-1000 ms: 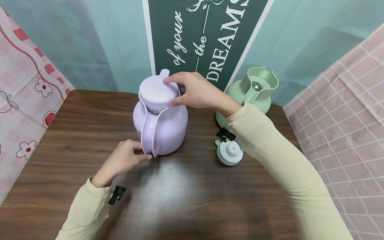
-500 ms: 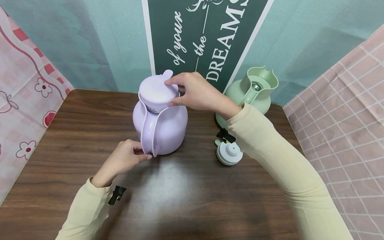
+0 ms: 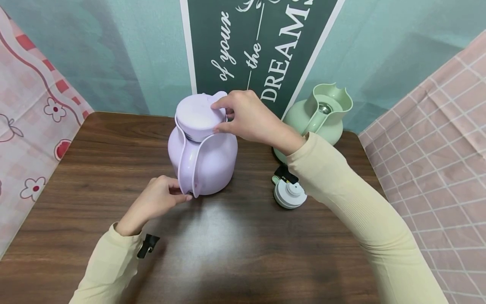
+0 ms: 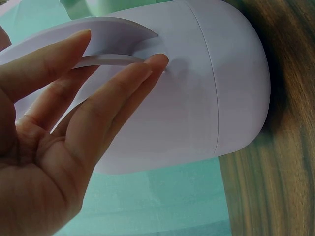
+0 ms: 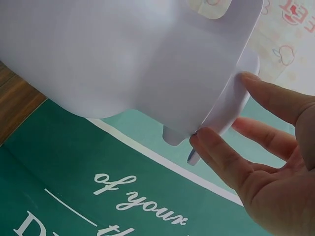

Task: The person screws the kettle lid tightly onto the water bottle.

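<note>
A lilac vacuum jug (image 3: 222, 166) stands upright on the wooden table, its handle (image 3: 187, 171) facing me. My right hand (image 3: 250, 116) grips the edge of its round lid (image 3: 197, 112), with thumb and fingers spread around the rim beside the tab (image 3: 217, 97). The right wrist view shows the fingertips on the lid's side (image 5: 231, 101), just above the jug's collar. Low on the handle, my left hand (image 3: 157, 198) pinches it between thumb and fingers. In the left wrist view those fingers (image 4: 118, 93) lie along the handle's lower end, close to the body.
A green jug (image 3: 298, 114) with no lid stands at the back right, partly behind my right forearm. A white stopper (image 3: 289, 194) lies on the table (image 3: 243, 253) in front of it. Behind hangs a dark green panel (image 3: 206, 42) with lettering on a teal cloth.
The lid has turned in my right hand, its tab swinging from the back towards the right, closer to my fingers. My left hand and the jug's body have stayed put.
</note>
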The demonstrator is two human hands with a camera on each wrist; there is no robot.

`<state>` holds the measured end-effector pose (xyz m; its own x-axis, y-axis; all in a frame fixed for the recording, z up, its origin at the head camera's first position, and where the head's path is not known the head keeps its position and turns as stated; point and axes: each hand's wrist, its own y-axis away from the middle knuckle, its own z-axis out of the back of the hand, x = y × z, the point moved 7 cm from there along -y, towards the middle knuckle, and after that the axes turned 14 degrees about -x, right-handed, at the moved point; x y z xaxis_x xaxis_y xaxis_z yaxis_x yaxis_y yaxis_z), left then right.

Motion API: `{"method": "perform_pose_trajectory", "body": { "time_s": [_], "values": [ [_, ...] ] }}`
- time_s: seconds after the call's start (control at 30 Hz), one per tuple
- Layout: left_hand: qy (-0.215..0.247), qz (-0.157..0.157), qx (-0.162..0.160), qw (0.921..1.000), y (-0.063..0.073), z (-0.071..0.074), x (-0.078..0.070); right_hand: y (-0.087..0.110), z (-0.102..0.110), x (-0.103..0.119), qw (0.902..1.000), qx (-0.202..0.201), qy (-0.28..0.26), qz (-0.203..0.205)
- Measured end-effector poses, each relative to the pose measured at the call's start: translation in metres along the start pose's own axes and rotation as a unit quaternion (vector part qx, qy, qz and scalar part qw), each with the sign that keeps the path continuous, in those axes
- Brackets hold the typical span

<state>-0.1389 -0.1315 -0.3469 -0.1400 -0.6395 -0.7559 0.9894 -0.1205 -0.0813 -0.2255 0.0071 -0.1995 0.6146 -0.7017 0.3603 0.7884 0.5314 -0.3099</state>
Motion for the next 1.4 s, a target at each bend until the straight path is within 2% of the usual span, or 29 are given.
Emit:
{"method": "perform_pose_trajectory", "body": {
  "time_s": [0.27, 0.57, 0.93, 1.1, 1.4],
  "values": [
    [-0.001, -0.003, 0.004, 1.0, 0.001, 0.001, 0.001, 0.0, 0.002, -0.003, 0.9998, 0.0, -0.003, -0.017],
    [-0.004, -0.008, 0.001, 1.0, 0.003, 0.001, 0.001, -0.001, 0.004, -0.009, 0.9989, 0.04, 0.009, -0.022],
    [-0.009, -0.019, -0.006, 0.9998, 0.005, 0.001, 0.002, -0.006, -0.005, -0.014, 0.9954, 0.091, 0.028, -0.006],
    [-0.007, -0.014, -0.004, 0.9999, 0.003, 0.0, 0.001, -0.008, -0.003, -0.02, 0.9961, 0.085, 0.023, -0.001],
    [-0.003, -0.005, 0.0, 1.0, 0.001, 0.001, -0.002, -0.01, 0.003, -0.025, 0.9979, 0.063, 0.011, -0.015]
  ]
}}
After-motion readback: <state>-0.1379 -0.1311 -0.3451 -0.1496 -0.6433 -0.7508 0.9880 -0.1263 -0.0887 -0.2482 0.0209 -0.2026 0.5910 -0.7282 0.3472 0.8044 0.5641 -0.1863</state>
